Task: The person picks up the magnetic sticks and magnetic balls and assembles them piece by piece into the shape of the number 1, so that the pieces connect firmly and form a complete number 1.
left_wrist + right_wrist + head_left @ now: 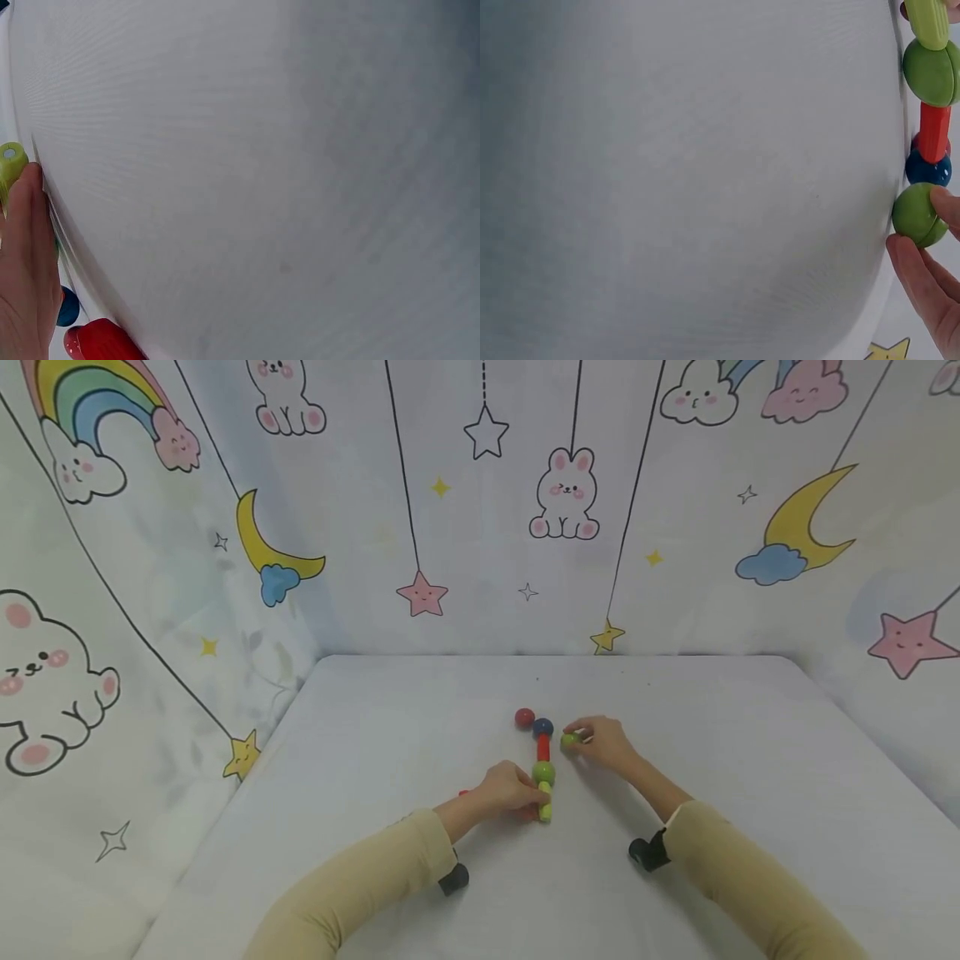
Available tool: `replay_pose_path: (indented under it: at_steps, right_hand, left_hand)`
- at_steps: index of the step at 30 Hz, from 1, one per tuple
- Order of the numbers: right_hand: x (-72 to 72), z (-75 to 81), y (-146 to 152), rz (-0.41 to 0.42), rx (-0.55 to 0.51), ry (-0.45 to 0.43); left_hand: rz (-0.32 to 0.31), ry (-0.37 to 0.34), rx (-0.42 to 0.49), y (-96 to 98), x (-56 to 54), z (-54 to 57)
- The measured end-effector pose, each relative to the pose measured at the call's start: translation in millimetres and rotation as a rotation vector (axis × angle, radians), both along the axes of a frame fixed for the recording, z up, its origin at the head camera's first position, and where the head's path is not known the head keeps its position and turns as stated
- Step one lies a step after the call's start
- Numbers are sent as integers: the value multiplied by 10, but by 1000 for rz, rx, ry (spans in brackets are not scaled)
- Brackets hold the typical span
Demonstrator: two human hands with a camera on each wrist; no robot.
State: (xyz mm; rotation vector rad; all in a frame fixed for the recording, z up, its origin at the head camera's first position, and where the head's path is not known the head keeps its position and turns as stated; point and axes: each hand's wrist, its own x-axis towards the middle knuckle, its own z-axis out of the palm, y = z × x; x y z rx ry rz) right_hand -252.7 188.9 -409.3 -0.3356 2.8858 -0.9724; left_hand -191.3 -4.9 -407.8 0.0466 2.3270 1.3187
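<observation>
My left hand (510, 789) holds a yellow-green rod (545, 812), the near end of a line of toy pieces. Beyond that rod come a green ball (543, 772), a red rod (543, 749) and a blue ball (543, 728). A red ball (524, 718) sits right beside the blue one. To the right of the line, my right hand (603, 745) pinches a second green ball (918, 215) between thumb and fingers, close to the blue ball. Part of the yellow-green rod is hidden behind the left fingers.
A red piece (463, 792) shows partly behind the left hand. A white sheet covers the table (375, 735), and a printed cloth backdrop (480, 527) rises behind it. Black cameras (648, 852) are worn at both wrists.
</observation>
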Motion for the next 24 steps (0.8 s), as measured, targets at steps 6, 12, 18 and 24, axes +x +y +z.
replay_pose_path:
  at_steps: [6,12,18,24]
  right_hand:
    - [58,20,35,-3,16,-30]
    - [110,-24,91,2,5,-26]
    - [189,-40,109,-10,-19,-27]
    - [269,-41,125,1,-35,-10]
  left_hand:
    - [25,6,-26,20,-17,14]
    - [24,-11,-21,36,-43,-6]
    - [38,-58,-6,41,-55,0]
    - [63,-105,83,51,-54,11]
